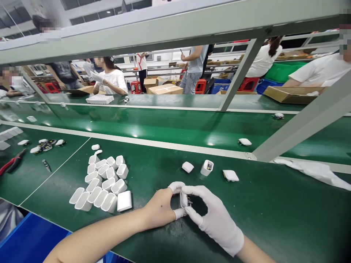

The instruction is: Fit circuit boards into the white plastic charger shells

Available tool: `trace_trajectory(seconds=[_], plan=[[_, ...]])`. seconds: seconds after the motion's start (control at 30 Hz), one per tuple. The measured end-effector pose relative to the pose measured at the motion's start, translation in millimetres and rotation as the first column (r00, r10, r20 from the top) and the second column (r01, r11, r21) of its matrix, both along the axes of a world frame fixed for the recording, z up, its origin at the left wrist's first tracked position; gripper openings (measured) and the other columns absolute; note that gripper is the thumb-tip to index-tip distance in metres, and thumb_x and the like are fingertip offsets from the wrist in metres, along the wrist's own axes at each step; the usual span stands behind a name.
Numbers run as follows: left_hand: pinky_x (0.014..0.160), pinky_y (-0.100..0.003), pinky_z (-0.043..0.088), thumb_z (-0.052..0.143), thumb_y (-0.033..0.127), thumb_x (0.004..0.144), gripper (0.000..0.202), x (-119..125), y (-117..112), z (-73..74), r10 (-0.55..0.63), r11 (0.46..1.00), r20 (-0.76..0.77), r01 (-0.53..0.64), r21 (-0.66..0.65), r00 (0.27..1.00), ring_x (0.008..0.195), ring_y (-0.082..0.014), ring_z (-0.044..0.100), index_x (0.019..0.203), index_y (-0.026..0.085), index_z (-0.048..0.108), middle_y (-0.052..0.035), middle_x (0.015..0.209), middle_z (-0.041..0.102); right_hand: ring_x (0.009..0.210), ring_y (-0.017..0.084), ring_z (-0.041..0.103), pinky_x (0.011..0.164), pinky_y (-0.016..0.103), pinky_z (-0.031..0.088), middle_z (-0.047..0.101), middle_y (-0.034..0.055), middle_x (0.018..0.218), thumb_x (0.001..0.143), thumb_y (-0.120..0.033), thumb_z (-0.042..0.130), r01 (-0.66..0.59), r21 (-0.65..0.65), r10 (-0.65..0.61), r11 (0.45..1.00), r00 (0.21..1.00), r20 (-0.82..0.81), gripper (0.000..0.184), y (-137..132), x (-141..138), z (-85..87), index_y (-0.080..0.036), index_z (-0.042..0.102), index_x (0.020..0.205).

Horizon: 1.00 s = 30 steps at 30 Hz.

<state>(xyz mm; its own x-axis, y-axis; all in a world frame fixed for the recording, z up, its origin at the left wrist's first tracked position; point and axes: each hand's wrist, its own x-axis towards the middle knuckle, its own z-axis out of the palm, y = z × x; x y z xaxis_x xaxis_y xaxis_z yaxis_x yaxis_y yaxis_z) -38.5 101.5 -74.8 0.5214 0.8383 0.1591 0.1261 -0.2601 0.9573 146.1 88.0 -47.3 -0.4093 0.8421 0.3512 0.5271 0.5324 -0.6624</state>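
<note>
My left hand (163,208), with white covers on its fingertips, is closed around a small white plastic housing (182,201) just above the green bench. Opposite it, my white-gloved right hand (210,210) pinches at the housing's open side with thumb and forefinger. Dark and metallic parts (189,201) stick out between those fingers; how deep they sit in the housing is hidden. Beyond my hands stand a white housing with parts inside (207,167) and two white-capped pieces, one left (188,167) and one right (230,175). To the left, several empty white housings (105,182) are grouped together.
Red-handled pliers (12,162) and several white-capped circuit pieces (45,145) lie at the far left. A green conveyor belt (164,122) runs behind the bench, carrying a white-capped piece (245,141). A slanted metal post (307,117) rises at right, near a white cloth (318,171). Co-workers sit across.
</note>
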Motion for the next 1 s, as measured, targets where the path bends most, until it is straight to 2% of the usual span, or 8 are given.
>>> trace_trajectory(seconds=[0.17, 0.23, 0.3, 0.4, 0.53, 0.7, 0.87, 1.0], plan=[[0.101, -0.038, 0.046, 0.069, 0.016, 0.073, 0.065, 0, 0, -6.4, 0.028, 1.000, -0.025, -0.027, 0.014, 0.999, 0.114, -0.0214, 0.061, 0.131, 0.021, 0.040, -0.0074, 0.123, 0.064, 0.092, 0.019, 0.059, 0.086, 0.037, 0.049, 0.062, 0.0011, 0.097, 0.083, -0.013, 0.058, -0.039, -0.017, 0.038, 0.999, 0.999, -0.021, 0.030, 0, 0, -2.4, -0.028, 0.056, 0.110], [0.101, -0.038, 0.047, 0.068, 0.015, 0.073, 0.067, 0, 0, -7.4, 0.042, 0.998, -0.031, -0.041, 0.049, 0.999, 0.114, -0.0210, 0.061, 0.133, 0.022, 0.038, -0.0061, 0.121, 0.066, 0.099, 0.021, 0.059, 0.092, 0.040, 0.048, 0.061, 0.0028, 0.106, 0.083, -0.017, 0.061, -0.038, -0.113, 0.030, 0.993, 0.997, -0.076, 0.031, 0, 2, -4.7, -0.027, 0.055, 0.112], [0.101, -0.039, 0.047, 0.067, 0.016, 0.076, 0.066, -1, 0, -8.3, 0.086, 0.988, -0.056, -0.078, 0.130, 0.995, 0.114, -0.0210, 0.061, 0.134, 0.024, 0.037, -0.0045, 0.117, 0.067, 0.113, 0.024, 0.054, 0.100, 0.044, 0.044, 0.054, 0.0068, 0.125, 0.085, -0.026, 0.064, -0.041, -0.266, -0.012, 0.963, 0.981, -0.195, 0.045, -1, 3, -8.4, -0.027, 0.046, 0.126], [0.098, -0.040, 0.050, 0.065, 0.019, 0.079, 0.064, -2, -1, -11.8, 0.204, 0.924, -0.073, -0.167, 0.344, 0.976, 0.112, -0.0224, 0.062, 0.136, 0.025, 0.036, -0.0062, 0.118, 0.066, 0.128, 0.027, 0.044, 0.108, 0.047, 0.038, 0.041, 0.0121, 0.142, 0.085, -0.044, 0.066, -0.133, -0.483, -0.082, 0.866, 0.914, -0.398, 0.070, -3, 3, -12.9, -0.025, 0.029, 0.141], [0.093, -0.037, 0.054, 0.062, 0.019, 0.081, 0.064, 0, -2, -18.5, 0.253, 0.788, -0.009, -0.200, 0.583, 0.967, 0.111, -0.0225, 0.063, 0.139, 0.023, 0.033, -0.0110, 0.122, 0.064, 0.124, 0.027, 0.048, 0.107, 0.044, 0.039, 0.049, 0.0143, 0.136, 0.081, -0.051, 0.072, -0.240, -0.641, -0.139, 0.729, 0.865, -0.482, 0.070, -5, -5, -7.3, -0.020, 0.040, 0.135], [0.095, -0.035, 0.054, 0.064, 0.018, 0.082, 0.064, 2, -4, -19.7, 0.237, 0.735, 0.023, -0.195, 0.650, 0.971, 0.112, -0.0217, 0.062, 0.139, 0.022, 0.035, -0.0110, 0.122, 0.064, 0.115, 0.025, 0.055, 0.104, 0.039, 0.042, 0.060, 0.0089, 0.122, 0.076, -0.043, 0.079, -0.196, -0.688, -0.256, 0.699, 0.830, -0.496, 0.056, -9, -13, 7.4, -0.021, 0.054, 0.121], [0.094, -0.033, 0.053, 0.066, 0.020, 0.081, 0.063, 3, -7, -16.7, 0.189, 0.756, 0.041, -0.173, 0.631, 0.981, 0.110, -0.0207, 0.063, 0.137, 0.024, 0.037, -0.0091, 0.121, 0.064, 0.099, 0.025, 0.061, 0.090, 0.036, 0.049, 0.067, 0.0077, 0.104, 0.071, -0.042, 0.081, -0.079, -0.724, -0.357, 0.686, 0.829, -0.430, 0.048, -12, -19, 12.7, -0.018, 0.062, 0.108], [0.096, -0.035, 0.051, 0.068, 0.018, 0.078, 0.060, 2, -9, -10.3, 0.183, 0.874, 0.042, -0.182, 0.451, 0.982, 0.110, -0.0209, 0.062, 0.131, 0.025, 0.042, -0.0067, 0.121, 0.064, 0.099, 0.025, 0.061, 0.093, 0.040, 0.049, 0.065, 0.0089, 0.105, 0.079, -0.044, 0.072, -0.057, -0.692, -0.314, 0.720, 0.862, -0.398, 0.044, -10, -16, 3.4, -0.018, 0.058, 0.111]])
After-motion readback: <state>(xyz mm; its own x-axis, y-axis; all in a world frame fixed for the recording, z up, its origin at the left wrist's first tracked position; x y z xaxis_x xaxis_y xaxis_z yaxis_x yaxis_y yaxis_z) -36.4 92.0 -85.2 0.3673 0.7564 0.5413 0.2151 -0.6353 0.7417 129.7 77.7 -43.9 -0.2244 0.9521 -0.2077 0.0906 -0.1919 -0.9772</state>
